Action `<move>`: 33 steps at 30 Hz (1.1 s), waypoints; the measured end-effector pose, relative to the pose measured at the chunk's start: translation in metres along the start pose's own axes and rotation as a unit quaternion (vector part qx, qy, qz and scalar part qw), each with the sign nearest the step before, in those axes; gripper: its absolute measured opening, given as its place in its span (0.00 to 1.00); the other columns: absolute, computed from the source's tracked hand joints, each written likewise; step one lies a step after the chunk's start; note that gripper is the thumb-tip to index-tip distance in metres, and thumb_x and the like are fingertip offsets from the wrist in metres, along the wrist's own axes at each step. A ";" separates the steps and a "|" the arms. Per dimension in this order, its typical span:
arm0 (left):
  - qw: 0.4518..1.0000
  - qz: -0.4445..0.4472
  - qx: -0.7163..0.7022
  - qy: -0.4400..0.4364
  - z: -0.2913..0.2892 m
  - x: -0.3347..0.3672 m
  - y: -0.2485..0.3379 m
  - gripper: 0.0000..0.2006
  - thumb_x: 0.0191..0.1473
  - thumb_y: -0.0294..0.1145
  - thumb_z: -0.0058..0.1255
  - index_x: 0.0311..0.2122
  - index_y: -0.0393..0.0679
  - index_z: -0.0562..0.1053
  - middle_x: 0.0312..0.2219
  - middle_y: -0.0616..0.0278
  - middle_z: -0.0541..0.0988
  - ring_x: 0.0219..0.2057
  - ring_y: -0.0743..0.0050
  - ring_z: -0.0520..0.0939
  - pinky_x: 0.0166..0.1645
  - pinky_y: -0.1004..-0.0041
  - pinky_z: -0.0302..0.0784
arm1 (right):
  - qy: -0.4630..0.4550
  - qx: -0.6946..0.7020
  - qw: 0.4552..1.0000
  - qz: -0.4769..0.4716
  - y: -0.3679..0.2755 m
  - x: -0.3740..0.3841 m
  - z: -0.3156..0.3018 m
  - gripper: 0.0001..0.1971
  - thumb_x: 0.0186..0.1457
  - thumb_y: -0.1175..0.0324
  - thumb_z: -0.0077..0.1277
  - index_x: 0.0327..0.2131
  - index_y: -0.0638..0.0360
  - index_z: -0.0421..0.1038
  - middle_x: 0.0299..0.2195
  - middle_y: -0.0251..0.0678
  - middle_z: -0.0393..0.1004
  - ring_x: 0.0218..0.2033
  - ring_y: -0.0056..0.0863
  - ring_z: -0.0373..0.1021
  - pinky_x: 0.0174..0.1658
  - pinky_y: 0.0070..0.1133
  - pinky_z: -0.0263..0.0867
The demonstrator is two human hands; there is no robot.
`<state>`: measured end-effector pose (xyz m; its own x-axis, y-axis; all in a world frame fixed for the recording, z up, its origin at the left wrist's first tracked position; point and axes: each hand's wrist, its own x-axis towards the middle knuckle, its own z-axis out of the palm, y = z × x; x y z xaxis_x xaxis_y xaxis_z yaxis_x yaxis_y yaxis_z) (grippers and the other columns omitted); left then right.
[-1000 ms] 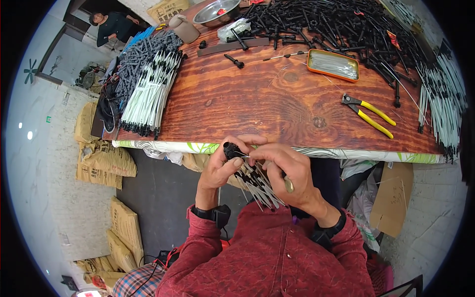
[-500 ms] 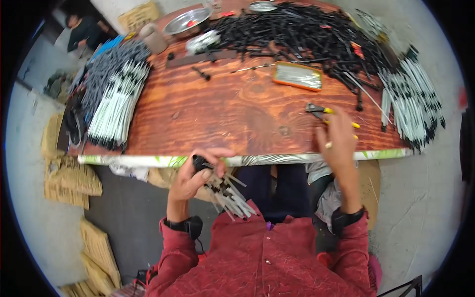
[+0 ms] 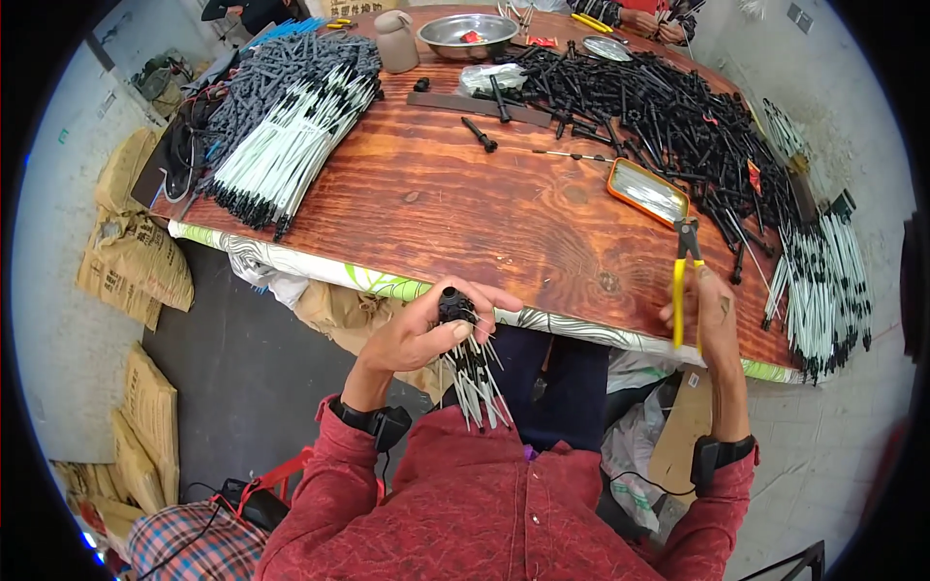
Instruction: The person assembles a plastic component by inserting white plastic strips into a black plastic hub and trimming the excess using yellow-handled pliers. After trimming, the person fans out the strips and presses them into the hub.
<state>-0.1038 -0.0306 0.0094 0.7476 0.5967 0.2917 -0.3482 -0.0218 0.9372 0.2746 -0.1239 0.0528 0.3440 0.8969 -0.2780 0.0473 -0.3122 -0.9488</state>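
My left hand (image 3: 402,339) is closed round a bunch of thin white rods (image 3: 475,387) with black fittings, held below the table's front edge. A round black part (image 3: 453,304) shows at the top of that grip, and the white ends hang down toward my shirt. In my right hand (image 3: 717,310) is a pair of pliers (image 3: 679,290) with yellow handles and dark jaws. The jaws point away from me over the right front of the table, and the two handles stand apart. An orange-rimmed tray (image 3: 663,210) of fine white pieces lies just beyond the pliers.
Black plastic parts (image 3: 659,116) cover the back right of the wooden table (image 3: 465,218). White rod bundles lie at left (image 3: 291,145) and right (image 3: 823,290). A metal bowl (image 3: 470,44) and a beige jug (image 3: 395,44) stand behind. Another person's hands (image 3: 639,24) work at the far side.
My right hand has picked the pliers up off the table and brought them rightward and nearer me. The view has turned; my left hand still grips the rod bunch.
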 end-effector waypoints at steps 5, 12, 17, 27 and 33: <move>1.000 -0.012 -0.011 -0.005 0.004 0.004 -0.002 0.16 0.61 0.33 0.47 0.52 0.37 0.66 0.53 0.37 0.72 0.38 0.72 0.76 0.46 0.66 0.75 | -0.247 -0.030 0.968 -0.011 -0.034 -0.030 0.057 0.16 0.65 0.58 0.48 0.34 0.64 0.74 0.28 0.37 0.78 0.24 0.24 0.74 0.32 0.23 0.73; 0.998 -0.050 0.025 -0.007 0.008 0.001 -0.001 0.18 0.62 0.32 0.47 0.54 0.35 0.63 0.54 0.39 0.72 0.39 0.73 0.76 0.49 0.66 0.74 | -0.435 -0.231 0.862 -0.120 -0.063 -0.028 0.093 0.17 0.64 0.57 0.49 0.33 0.64 0.75 0.26 0.37 0.79 0.28 0.27 0.76 0.33 0.26 0.70; 0.999 -0.043 0.015 -0.009 0.013 0.005 0.000 0.18 0.62 0.32 0.47 0.54 0.34 0.63 0.53 0.40 0.73 0.40 0.73 0.76 0.49 0.66 0.75 | -0.429 -0.307 0.833 -0.165 -0.069 -0.026 0.098 0.15 0.63 0.58 0.50 0.33 0.62 0.76 0.26 0.44 0.78 0.28 0.39 0.76 0.33 0.33 0.68; 0.997 -0.049 0.057 0.000 0.017 0.007 -0.001 0.15 0.62 0.31 0.47 0.51 0.36 0.63 0.51 0.42 0.75 0.43 0.70 0.78 0.48 0.67 0.77 | -0.402 -0.370 0.811 -0.209 -0.070 -0.024 0.100 0.15 0.62 0.58 0.51 0.32 0.62 0.75 0.24 0.47 0.76 0.27 0.49 0.74 0.31 0.39 0.65; 0.998 -0.041 0.044 0.019 0.018 0.007 -0.005 0.15 0.62 0.32 0.47 0.50 0.37 0.64 0.49 0.42 0.76 0.41 0.71 0.78 0.46 0.68 0.76 | -0.309 -0.356 0.827 -0.307 -0.042 -0.027 0.109 0.17 0.61 0.55 0.52 0.31 0.61 0.74 0.23 0.45 0.75 0.26 0.48 0.73 0.30 0.40 0.64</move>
<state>-0.0869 -0.0409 0.0102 0.7493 0.6287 0.2079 -0.2350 -0.0409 0.9711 0.1614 -0.1012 0.0840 -0.4833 0.8754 -0.0096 0.6516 0.3524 -0.6717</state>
